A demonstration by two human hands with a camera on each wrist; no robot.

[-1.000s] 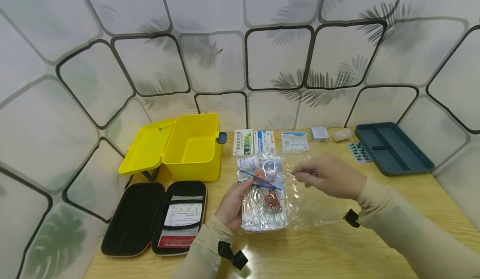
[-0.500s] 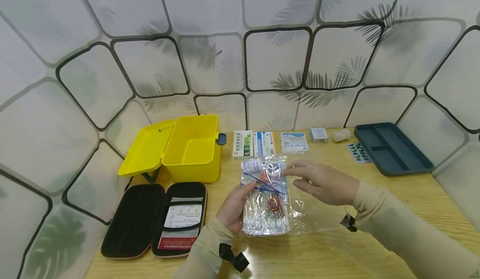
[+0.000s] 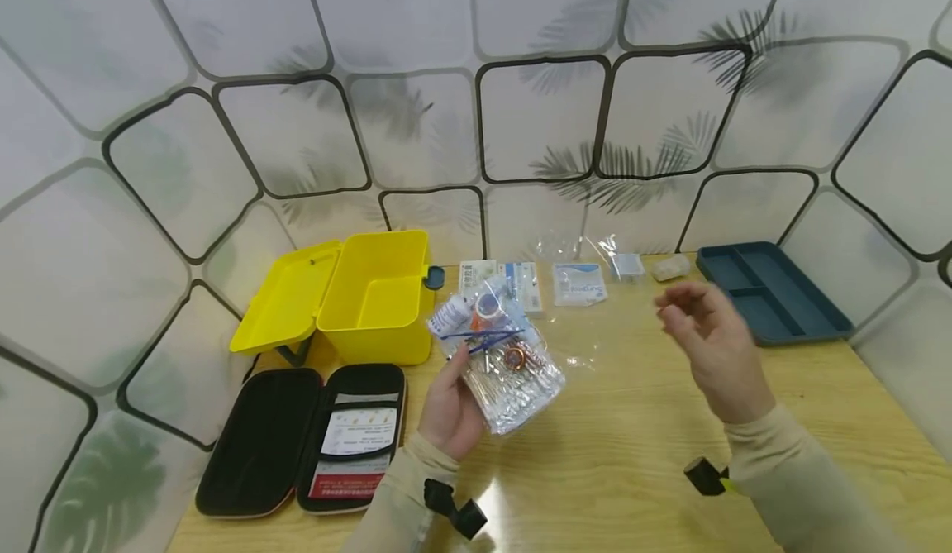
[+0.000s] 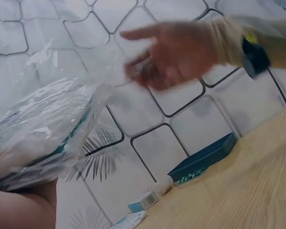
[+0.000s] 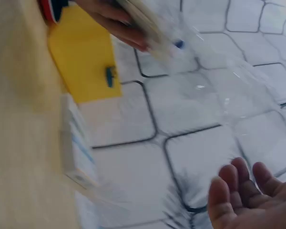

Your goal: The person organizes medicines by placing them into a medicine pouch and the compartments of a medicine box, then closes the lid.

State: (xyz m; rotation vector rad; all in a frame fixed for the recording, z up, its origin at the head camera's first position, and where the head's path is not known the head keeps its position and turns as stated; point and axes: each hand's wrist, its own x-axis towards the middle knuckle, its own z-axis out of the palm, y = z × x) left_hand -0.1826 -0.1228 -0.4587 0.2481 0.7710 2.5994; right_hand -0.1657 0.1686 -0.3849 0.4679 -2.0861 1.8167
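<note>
My left hand (image 3: 449,412) grips a clear plastic bag (image 3: 516,392) of first-aid supplies by its left side, thumb on top. The bag is tilted above the table. Through the film show cotton swabs (image 3: 487,379), a white bottle (image 3: 449,315), a white ring-shaped item (image 3: 488,305), thin blue strips (image 3: 483,336) and a copper-coloured round item (image 3: 515,359). The bag's loose, see-through end spreads up and to the right. Apart from it, my right hand (image 3: 714,355) is raised with fingers loosely bent, holding nothing. The right wrist view shows its relaxed fingertips (image 5: 221,193).
Left stand an open yellow box (image 3: 375,288) and an open black zip case (image 3: 256,445) with papers. Along the back lie medicine boxes (image 3: 530,293), a surgical packet (image 3: 580,286), a small box (image 3: 627,267), a whitish roll (image 3: 671,268), a blister pack (image 4: 190,175) and a blue-grey tray (image 3: 781,313).
My right hand has left the bag and moved right, now before the tray and hiding the blister pack. My left hand has tilted the bag leftward; its loose end has swung up toward the back.
</note>
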